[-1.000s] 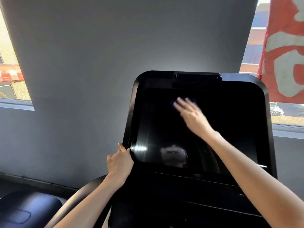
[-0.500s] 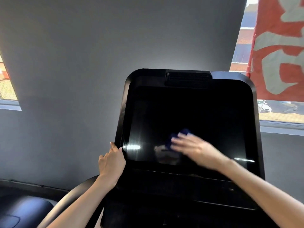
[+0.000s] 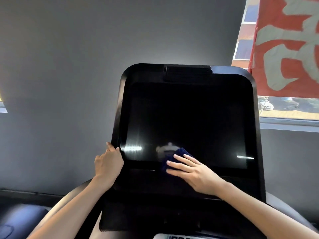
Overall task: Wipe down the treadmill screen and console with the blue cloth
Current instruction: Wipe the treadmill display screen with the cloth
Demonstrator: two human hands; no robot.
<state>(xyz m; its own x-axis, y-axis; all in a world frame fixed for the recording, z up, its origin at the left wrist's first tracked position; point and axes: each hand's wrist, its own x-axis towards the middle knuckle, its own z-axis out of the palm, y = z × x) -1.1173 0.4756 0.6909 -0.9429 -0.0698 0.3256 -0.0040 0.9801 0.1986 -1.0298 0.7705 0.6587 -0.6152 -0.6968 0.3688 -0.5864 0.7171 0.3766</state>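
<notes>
R hand [image 3: 193, 173] flat on blue cloth [image 3: 170, 156], fingers straight, not wrapped round it, pressing it on bottom edge of black screen [image 3: 186, 121], near the middle. L hand [image 3: 107, 163] curled on left edge of console [image 3: 119, 118], holding on. Gray wall [image 3: 69, 66] behind, red banner [image 3: 284, 49] top right by window [image 3: 284, 107].
</notes>
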